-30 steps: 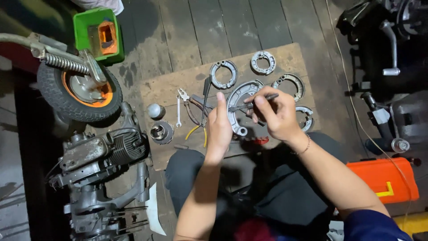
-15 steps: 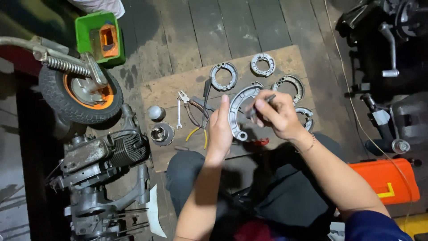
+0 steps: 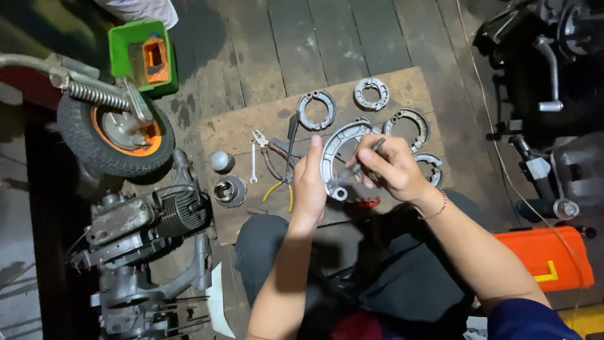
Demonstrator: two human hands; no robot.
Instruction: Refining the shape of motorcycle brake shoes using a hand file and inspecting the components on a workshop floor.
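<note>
The brake shoe (image 3: pixel 340 148), a curved grey metal piece, is held upright over the wooden board (image 3: pixel 239 129), near the middle of the view; the left hand (image 3: pixel 309 182) is closed round its lower end, thumb up along the curve; the right hand (image 3: pixel 390 167), just at 3 o'clock of it, is pinched shut on a thin dark tool (image 3: pixel 371 151) whose tip points at the shoe's inner side.

Four more pairs of brake shoes lie on the board: one (image 3: pixel 316 108) at 11 o'clock of the hands, one (image 3: pixel 371 93) at 12 o'clock, one (image 3: pixel 409 126) at 1 o'clock, one (image 3: pixel 433 167) at 3 o'clock, partly hidden by the right hand.

At 9 o'clock lie one small spanner (image 3: pixel 253 162) and one pair of pliers with yellow grips (image 3: pixel 277 182); further that way sit one round silver cap (image 3: pixel 221 160) and one piston (image 3: pixel 228 191).

Off the board, on the plank floor: one engine (image 3: pixel 148 217) at 8 o'clock, one small wheel with an orange rim (image 3: pixel 116 135) at 10 o'clock, one green box (image 3: pixel 141 56) beyond it, one orange case (image 3: pixel 544 258) at 4 o'clock.
</note>
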